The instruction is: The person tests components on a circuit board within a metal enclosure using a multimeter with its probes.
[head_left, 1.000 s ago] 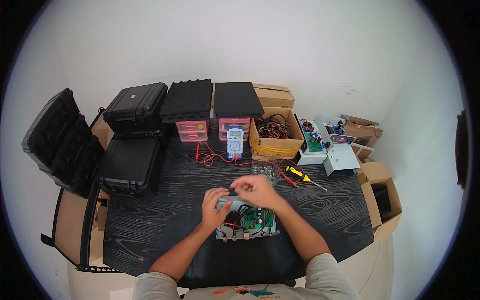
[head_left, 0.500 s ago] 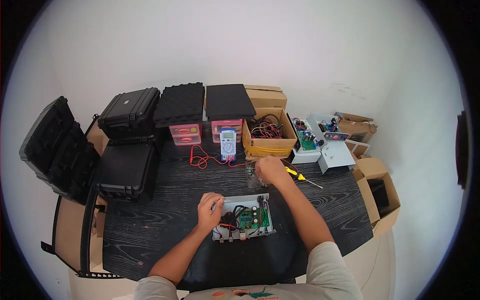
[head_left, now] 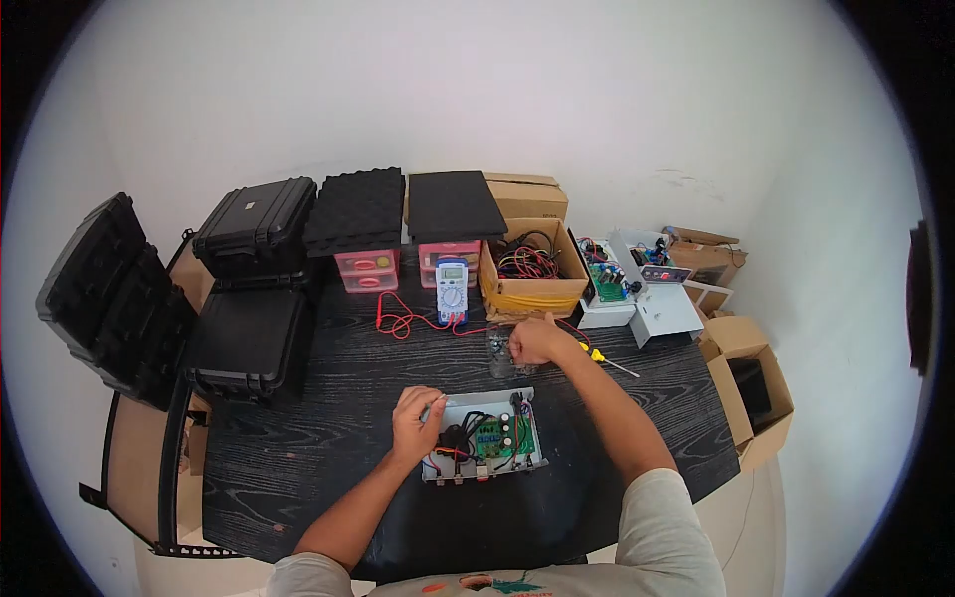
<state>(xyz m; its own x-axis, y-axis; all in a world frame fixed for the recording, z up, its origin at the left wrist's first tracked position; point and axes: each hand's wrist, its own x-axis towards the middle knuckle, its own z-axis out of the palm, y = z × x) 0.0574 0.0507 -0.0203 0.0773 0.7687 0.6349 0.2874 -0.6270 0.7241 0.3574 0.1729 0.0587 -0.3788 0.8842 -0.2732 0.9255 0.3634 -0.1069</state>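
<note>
On the dark table in front of me lies an open metal enclosure (head_left: 484,397) with a green circuit board (head_left: 490,438), black wires and sockets along its near wall. My left hand (head_left: 414,420) grips its left wall, fingers wrapped over the edge. Farther back, my right hand (head_left: 535,340) reaches down with curled fingers at a clear plastic tray (head_left: 500,366) of small parts. What the right fingertips pinch, if anything, is hidden. A yellow-handled screwdriver (head_left: 609,361) lies right of that hand, partly covered by the forearm.
Behind the tray stand a blue-and-white multimeter (head_left: 453,291) with red leads and a cardboard box (head_left: 534,298) of cables. At the right are opened electronics housings (head_left: 665,311). Black hard cases (head_left: 249,338) fill the left side, beside pink drawer units (head_left: 368,271) topped with foam.
My right hand has shifted slightly down, over the clear tray. The left hand keeps its hold on the enclosure. The view has moved very slightly.
</note>
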